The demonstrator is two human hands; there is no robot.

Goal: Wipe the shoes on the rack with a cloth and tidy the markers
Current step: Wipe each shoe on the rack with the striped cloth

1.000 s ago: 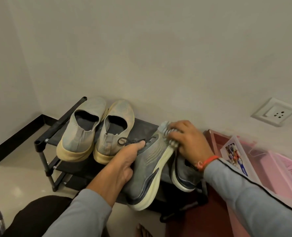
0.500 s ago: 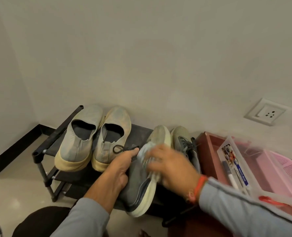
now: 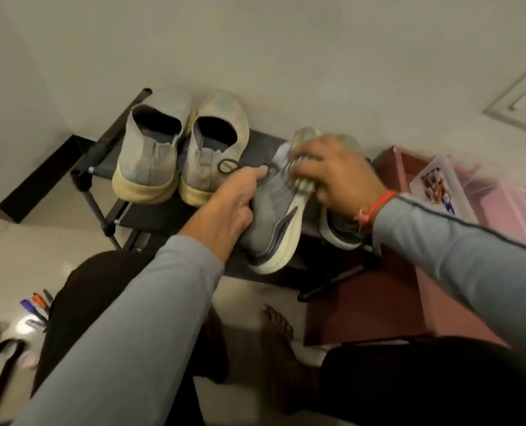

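Note:
A low black shoe rack [image 3: 101, 149] stands against the wall. Two grey slip-on shoes [image 3: 151, 155] with yellowed soles sit on its left half. My left hand [image 3: 240, 198] grips a grey lace-up sneaker [image 3: 274, 216], tilted on its side over the rack's front. My right hand [image 3: 332, 170] holds a pale striped cloth [image 3: 298, 176] bunched against the sneaker's toe end. The second grey sneaker [image 3: 338, 232] lies on the rack under my right wrist, mostly hidden. Several markers [image 3: 37, 305] lie on the floor at the lower left.
A maroon box [image 3: 387, 284] stands right of the rack, with a clear plastic case [image 3: 437, 186] and a pink basket [image 3: 513, 210] on it. A wall socket [image 3: 523, 103] is at the upper right. My knees and bare feet are below the rack. A dark object [image 3: 0, 373] lies bottom left.
My right hand has swept the cloth from the sneaker's middle back up to its toe end. The view has tilted downward, showing my legs, feet and the markers.

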